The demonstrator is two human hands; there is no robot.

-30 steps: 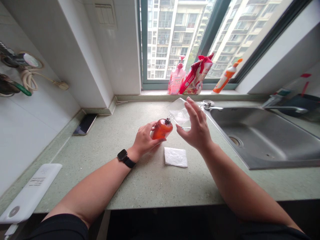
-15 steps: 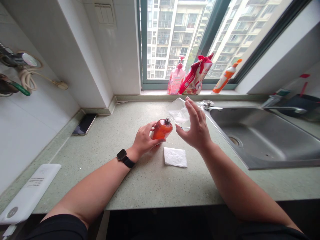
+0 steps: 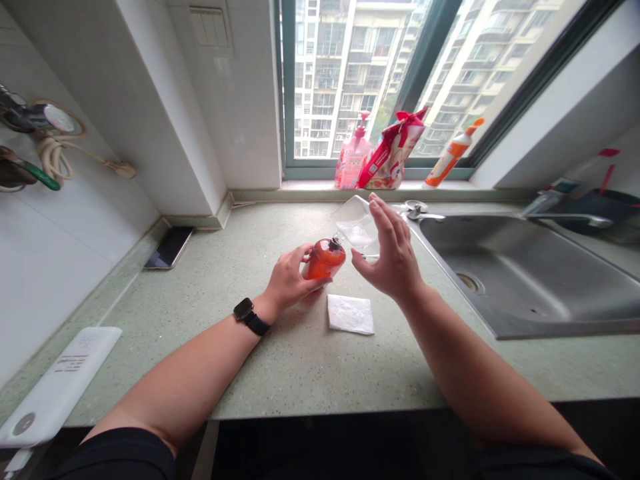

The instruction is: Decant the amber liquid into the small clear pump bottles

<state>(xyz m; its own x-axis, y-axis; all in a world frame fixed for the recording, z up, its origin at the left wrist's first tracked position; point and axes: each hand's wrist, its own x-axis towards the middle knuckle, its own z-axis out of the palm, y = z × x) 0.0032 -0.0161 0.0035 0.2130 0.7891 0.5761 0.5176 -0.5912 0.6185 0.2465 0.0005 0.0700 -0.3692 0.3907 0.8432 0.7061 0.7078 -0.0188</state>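
Note:
My left hand (image 3: 290, 277) is wrapped around an amber-orange bottle (image 3: 324, 261), which has a dark, narrow neck at its top. A clear plastic container (image 3: 353, 220) is held by my right hand (image 3: 393, 257), with the fingers along its right side and the thumb low. It is tilted to the left, its lower corner close to the bottle's mouth. Whether liquid runs between them is too small to tell. A folded white tissue (image 3: 351, 315) lies on the counter in front of the bottle.
The speckled green counter (image 3: 280, 373) has a steel sink (image 3: 540, 273) with a faucet at right. On it lie a phone (image 3: 169, 248) and a white power bank (image 3: 65, 380) at left. A pink pump bottle (image 3: 353, 160), red bag (image 3: 395, 150) and orange bottle (image 3: 453, 157) stand on the windowsill.
The clear container's tilt has shifted very slightly at the bottle's mouth. Both hands and the bottle have hardly moved.

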